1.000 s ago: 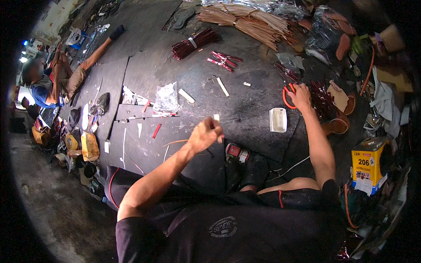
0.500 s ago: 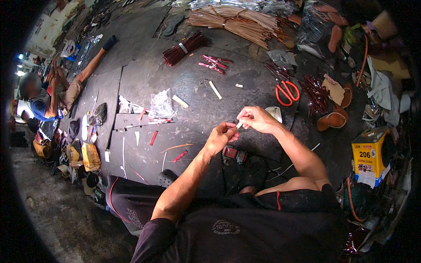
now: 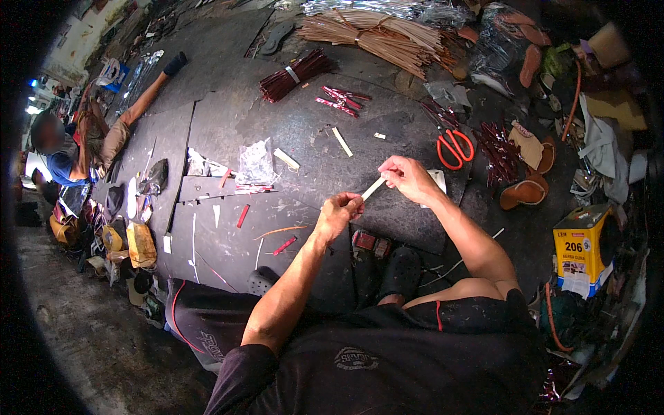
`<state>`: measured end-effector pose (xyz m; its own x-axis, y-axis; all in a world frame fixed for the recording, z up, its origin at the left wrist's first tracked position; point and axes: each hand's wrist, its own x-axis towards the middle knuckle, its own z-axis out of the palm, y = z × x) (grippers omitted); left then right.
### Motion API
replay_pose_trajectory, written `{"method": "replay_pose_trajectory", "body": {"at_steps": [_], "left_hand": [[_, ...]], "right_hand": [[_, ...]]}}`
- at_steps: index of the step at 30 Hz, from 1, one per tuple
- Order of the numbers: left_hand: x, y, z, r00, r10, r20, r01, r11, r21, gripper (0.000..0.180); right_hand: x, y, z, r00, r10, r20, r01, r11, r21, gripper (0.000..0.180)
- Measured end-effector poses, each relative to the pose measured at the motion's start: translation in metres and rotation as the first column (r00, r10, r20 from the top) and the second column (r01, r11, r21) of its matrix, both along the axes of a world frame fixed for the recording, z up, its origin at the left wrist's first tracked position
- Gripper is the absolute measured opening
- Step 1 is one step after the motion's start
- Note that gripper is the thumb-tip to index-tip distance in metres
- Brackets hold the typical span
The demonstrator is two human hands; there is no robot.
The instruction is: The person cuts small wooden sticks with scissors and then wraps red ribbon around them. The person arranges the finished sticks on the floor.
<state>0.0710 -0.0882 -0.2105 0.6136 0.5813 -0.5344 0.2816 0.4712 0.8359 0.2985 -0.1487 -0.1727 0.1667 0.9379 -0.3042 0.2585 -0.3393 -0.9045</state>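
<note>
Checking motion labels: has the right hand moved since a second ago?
Yes. The right hand left the orange scissors and came inward to the pale strip.

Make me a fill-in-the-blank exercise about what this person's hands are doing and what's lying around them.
1. The left hand and right hand hold a pale strip by its two ____.
2. The scissors beyond the right hand have ____ handles.
3. The tin on the person's right is ____ in colour.
4. The bundle of dark red sticks is bound with a ____ band.

Missing words: ends; orange; yellow; white
</note>
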Motion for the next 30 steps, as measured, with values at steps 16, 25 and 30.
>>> {"method": "replay_pose_trajectory", "body": {"at_steps": [16,25,30], "left_hand": [[0.014,0.044,-0.05,0.949,0.207,-0.237,-0.074,0.879,0.471,0.024],[-0.048,0.15,-0.085,0.803,0.316,-0.505,0.436,0.267,0.859,0.043],[-0.068,0.18,-0.089,0.755,0.192,-0.627,0.605,0.167,0.779,0.027]], "right_hand": [[0.042,0.008,-0.015,0.894,-0.286,0.346,0.195,0.942,0.274,0.027],[0.187,-0.04,-0.084,0.448,-0.174,0.877,0.213,0.973,0.084,0.039],[0.194,-0.048,-0.08,0.463,-0.263,0.846,0.168,0.964,0.207,0.034]]}}
